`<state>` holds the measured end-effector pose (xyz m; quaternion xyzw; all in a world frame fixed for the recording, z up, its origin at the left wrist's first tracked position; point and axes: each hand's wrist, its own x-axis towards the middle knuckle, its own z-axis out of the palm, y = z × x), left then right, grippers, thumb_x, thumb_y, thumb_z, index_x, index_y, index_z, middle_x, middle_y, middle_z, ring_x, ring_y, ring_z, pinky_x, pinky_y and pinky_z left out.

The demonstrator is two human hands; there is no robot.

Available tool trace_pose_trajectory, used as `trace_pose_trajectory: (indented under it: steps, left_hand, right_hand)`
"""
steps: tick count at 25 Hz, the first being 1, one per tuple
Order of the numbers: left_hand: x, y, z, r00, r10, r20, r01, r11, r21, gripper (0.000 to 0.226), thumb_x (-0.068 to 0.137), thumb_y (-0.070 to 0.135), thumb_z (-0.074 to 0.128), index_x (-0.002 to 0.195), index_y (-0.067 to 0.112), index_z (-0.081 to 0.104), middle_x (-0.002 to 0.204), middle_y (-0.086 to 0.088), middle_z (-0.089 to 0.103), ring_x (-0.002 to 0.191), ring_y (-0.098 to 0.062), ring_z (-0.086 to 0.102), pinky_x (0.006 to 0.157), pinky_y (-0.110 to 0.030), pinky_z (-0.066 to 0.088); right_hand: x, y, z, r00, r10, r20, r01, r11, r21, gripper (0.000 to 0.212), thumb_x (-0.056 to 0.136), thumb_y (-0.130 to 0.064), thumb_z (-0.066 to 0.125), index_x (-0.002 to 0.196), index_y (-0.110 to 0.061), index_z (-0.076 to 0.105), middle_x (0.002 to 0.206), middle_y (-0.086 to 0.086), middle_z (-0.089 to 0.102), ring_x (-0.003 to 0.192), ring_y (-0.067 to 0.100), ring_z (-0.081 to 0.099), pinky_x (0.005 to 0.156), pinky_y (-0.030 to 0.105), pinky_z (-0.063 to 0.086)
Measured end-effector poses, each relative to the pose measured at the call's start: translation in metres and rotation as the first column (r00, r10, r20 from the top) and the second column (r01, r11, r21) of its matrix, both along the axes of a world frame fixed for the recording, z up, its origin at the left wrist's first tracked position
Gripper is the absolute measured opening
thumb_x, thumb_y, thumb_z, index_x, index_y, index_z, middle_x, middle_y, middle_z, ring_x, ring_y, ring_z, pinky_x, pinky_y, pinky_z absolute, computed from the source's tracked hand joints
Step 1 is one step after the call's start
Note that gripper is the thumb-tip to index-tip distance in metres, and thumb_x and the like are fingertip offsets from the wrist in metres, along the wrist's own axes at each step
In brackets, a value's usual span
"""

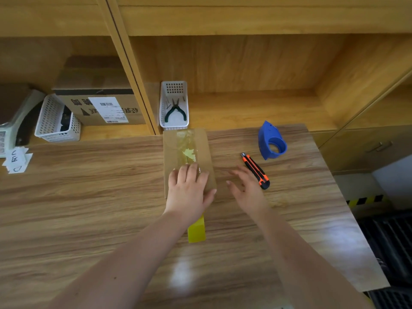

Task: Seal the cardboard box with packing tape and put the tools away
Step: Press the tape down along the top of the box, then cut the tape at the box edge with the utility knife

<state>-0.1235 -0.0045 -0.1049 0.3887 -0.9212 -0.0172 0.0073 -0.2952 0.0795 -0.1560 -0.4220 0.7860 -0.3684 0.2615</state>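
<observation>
Left hand (188,190) presses flat on the taped box (188,157), right hand (246,188) hovers open and empty (sealing looks nearly done), while knife (255,171) and dispenser (271,141) beyond it await storing.

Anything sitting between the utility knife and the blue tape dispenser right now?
No. In the head view, only bare wooden tabletop separates the utility knife from the blue tape dispenser.
</observation>
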Motion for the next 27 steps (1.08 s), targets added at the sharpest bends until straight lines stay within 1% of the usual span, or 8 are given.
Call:
trace_pose_trajectory:
  steps: [3,7,10,12,15,19,23,27]
  left_hand:
    - [-0.008,0.0,0.0,0.998,-0.039,-0.052,0.041,0.999,0.028,0.053,0.081,0.054,0.042,0.11,0.016,0.067,0.126,-0.013,0.062,0.113,-0.036,0.059,0.094,-0.053,0.047]
    - [-0.018,0.007,-0.001,0.971,-0.108,-0.215,0.116,0.993,0.027,0.044,0.079,0.049,0.05,0.103,0.018,0.07,0.12,-0.009,0.066,0.11,-0.032,0.062,0.094,-0.05,0.048]
    - [-0.018,0.016,-0.003,0.959,-0.153,-0.238,0.159,0.987,0.006,0.044,0.08,0.051,0.053,0.104,0.019,0.07,0.118,-0.007,0.067,0.11,-0.029,0.063,0.099,-0.053,0.046]
    - [-0.014,0.019,-0.006,0.964,-0.131,-0.233,0.14,0.99,0.023,0.044,0.08,0.051,0.053,0.107,0.021,0.069,0.121,-0.007,0.066,0.112,-0.03,0.062,0.098,-0.052,0.047]
    - [0.005,0.014,-0.01,0.977,0.009,-0.214,0.008,0.997,0.08,0.049,0.079,0.054,0.05,0.117,0.027,0.065,0.135,-0.006,0.057,0.122,-0.032,0.052,0.098,-0.051,0.045]
    - [0.044,0.008,-0.022,0.973,0.133,-0.189,-0.115,0.988,0.103,0.062,0.082,0.057,0.047,0.136,0.027,0.052,0.156,-0.012,0.032,0.146,-0.036,0.017,0.114,-0.056,0.023]
    - [0.066,0.012,-0.028,0.971,0.168,-0.17,-0.141,0.977,0.163,0.068,0.081,0.059,0.049,0.142,0.029,0.043,0.158,-0.012,0.03,0.147,-0.037,0.016,0.112,-0.057,0.031]
    - [0.067,0.017,-0.026,0.948,0.226,-0.225,-0.172,0.957,0.236,0.068,0.081,0.055,0.056,0.142,0.032,0.039,0.16,-0.009,0.025,0.149,-0.033,0.013,0.114,-0.05,0.027]
  right_hand:
    - [-0.019,0.004,-0.014,0.991,-0.136,-0.022,0.137,0.982,0.127,0.042,0.088,-0.018,0.063,0.129,-0.016,0.055,0.136,0.003,0.053,0.133,0.02,0.044,0.109,0.036,0.037]
    - [-0.048,0.007,-0.033,0.955,-0.297,-0.016,0.288,0.912,0.291,0.054,0.085,-0.015,0.058,0.137,-0.018,0.045,0.134,0.007,0.054,0.126,0.03,0.046,0.105,0.044,0.041]
    - [-0.066,0.007,-0.048,0.94,-0.29,-0.181,0.34,0.848,0.406,0.053,0.086,-0.02,0.057,0.137,-0.017,0.044,0.133,0.009,0.051,0.125,0.035,0.04,0.104,0.042,0.034]
    - [-0.075,0.005,-0.057,0.937,-0.277,-0.214,0.347,0.823,0.449,0.052,0.087,-0.023,0.057,0.137,-0.017,0.044,0.135,0.01,0.05,0.126,0.036,0.039,0.103,0.043,0.034]
    - [-0.083,0.001,-0.067,0.947,-0.26,-0.187,0.319,0.819,0.477,0.055,0.089,-0.024,0.059,0.14,-0.014,0.04,0.137,0.013,0.047,0.126,0.038,0.04,0.103,0.045,0.035]
    - [-0.083,-0.005,-0.074,0.943,-0.221,-0.248,0.319,0.811,0.49,0.064,0.089,-0.028,0.06,0.145,-0.016,0.033,0.142,0.012,0.044,0.13,0.036,0.038,0.106,0.046,0.036]
    - [-0.079,-0.008,-0.077,0.925,-0.207,-0.319,0.346,0.804,0.484,0.062,0.09,-0.029,0.059,0.145,-0.016,0.032,0.144,0.013,0.042,0.13,0.037,0.037,0.106,0.049,0.035]
    - [-0.075,-0.013,-0.078,0.897,-0.24,-0.37,0.401,0.794,0.458,0.05,0.091,-0.032,0.06,0.131,-0.009,0.04,0.134,0.018,0.046,0.123,0.038,0.043,0.101,0.049,0.038]
